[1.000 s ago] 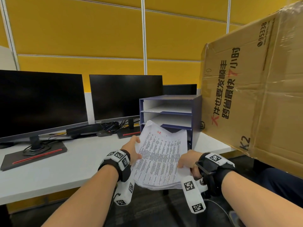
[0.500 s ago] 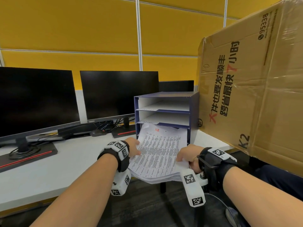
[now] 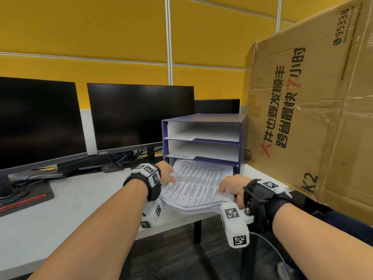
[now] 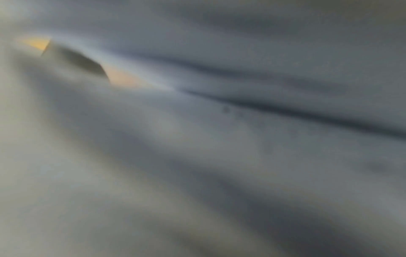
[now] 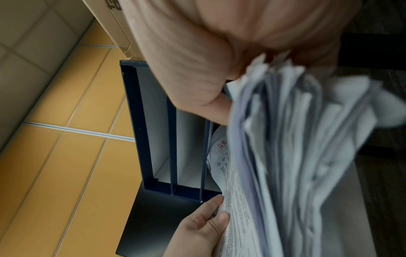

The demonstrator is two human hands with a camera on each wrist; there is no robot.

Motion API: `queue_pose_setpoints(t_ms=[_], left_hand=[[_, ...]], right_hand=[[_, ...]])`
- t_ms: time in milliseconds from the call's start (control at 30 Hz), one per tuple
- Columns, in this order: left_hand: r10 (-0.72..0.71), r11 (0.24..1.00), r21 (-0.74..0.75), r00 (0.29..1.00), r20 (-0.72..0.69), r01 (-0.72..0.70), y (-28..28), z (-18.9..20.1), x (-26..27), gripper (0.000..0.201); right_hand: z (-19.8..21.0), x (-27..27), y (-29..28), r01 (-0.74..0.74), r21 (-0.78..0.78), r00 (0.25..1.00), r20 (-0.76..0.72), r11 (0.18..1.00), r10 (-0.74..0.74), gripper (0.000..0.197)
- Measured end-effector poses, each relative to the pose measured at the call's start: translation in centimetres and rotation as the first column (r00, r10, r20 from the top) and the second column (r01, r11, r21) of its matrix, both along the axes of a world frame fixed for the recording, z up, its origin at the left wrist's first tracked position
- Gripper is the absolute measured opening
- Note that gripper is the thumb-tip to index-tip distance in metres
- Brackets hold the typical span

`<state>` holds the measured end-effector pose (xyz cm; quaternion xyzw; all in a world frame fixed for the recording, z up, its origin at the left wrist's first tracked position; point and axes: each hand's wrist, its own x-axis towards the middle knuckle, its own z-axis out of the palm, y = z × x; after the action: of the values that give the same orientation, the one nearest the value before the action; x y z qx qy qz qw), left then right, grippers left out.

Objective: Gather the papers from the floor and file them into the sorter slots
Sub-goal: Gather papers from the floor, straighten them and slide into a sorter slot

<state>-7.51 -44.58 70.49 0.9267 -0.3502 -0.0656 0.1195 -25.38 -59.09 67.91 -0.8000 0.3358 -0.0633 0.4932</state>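
Observation:
A thick stack of printed papers (image 3: pixel 196 184) lies with its far end inside the bottom slot of the dark blue three-slot sorter (image 3: pixel 204 138) on the white desk (image 3: pixel 70 199). My left hand (image 3: pixel 167 173) grips the stack's left edge, thumb on top. My right hand (image 3: pixel 230 185) grips the right near corner. In the right wrist view the papers (image 5: pixel 285 156) fan out under my right hand (image 5: pixel 197 69), the left hand (image 5: pixel 204 224) holds their far edge, and the sorter (image 5: pixel 153 139) stands behind. The left wrist view is a grey blur.
Two dark monitors (image 3: pixel 139 116) stand left of the sorter with cables and a mouse (image 3: pixel 112 168) behind. A big cardboard box (image 3: pixel 310 118) sits right against the sorter's right side. The upper two slots hold white sheets. Dark floor lies below the desk edge.
Both hands have carried the stack forward and down, from tilted above the desk edge to its far end entering the sorter's bottom slot.

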Motion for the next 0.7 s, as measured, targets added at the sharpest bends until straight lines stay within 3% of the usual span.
queue_pose_setpoints(t_ms=[100, 167, 300, 400, 533, 600, 667, 700], left_hand=[[-0.005, 0.998, -0.058, 1.0, -0.007, 0.005, -1.3, 0.1, 1.0, 0.06], [0.003, 0.994, -0.11, 1.0, 0.006, -0.003, -2.0, 0.1, 1.6, 0.058], [0.033, 0.985, -0.17, 0.999, 0.03, -0.027, -2.4, -0.3, 2.8, 0.029], [0.092, 0.964, -0.253, 0.996, 0.016, -0.085, -1.6, -0.9, 3.3, 0.03], [0.199, 0.943, -0.232, 0.964, -0.177, -0.238, 0.3, -1.6, 3.5, 0.045], [0.23, 0.92, -0.221, 0.902, -0.365, -0.325, 1.1, -1.7, 3.4, 0.042], [0.215, 0.884, -0.251, 0.819, -0.533, -0.395, 1.9, -1.7, 3.0, 0.032], [0.221, 0.878, -0.255, 0.816, -0.533, -0.405, 2.0, -1.7, 3.0, 0.03]], right_hand=[[0.6, 0.4, -0.1, 0.049, 0.022, 0.999, 0.012, 0.999, -0.049, 0.046], [1.5, 0.2, 0.2, 0.151, -0.085, 0.988, -0.006, 0.985, -0.152, 0.037], [2.1, 1.4, 0.7, -0.048, -0.378, 0.977, -0.208, 0.925, -0.034, 0.022], [1.2, 2.4, 0.4, 0.022, -0.372, 0.981, -0.171, 0.928, -0.091, 0.018], [1.3, 2.6, 0.5, -0.023, -0.445, 0.977, -0.198, 0.895, -0.074, 0.012], [1.3, 2.6, 0.3, -0.012, -0.445, 0.972, -0.217, 0.895, -0.095, 0.02], [1.4, 2.5, 0.5, 0.031, -0.355, 0.979, -0.176, 0.934, -0.1, 0.03], [1.2, 2.2, 0.4, 0.063, -0.284, 0.982, -0.155, 0.957, -0.111, 0.028]])
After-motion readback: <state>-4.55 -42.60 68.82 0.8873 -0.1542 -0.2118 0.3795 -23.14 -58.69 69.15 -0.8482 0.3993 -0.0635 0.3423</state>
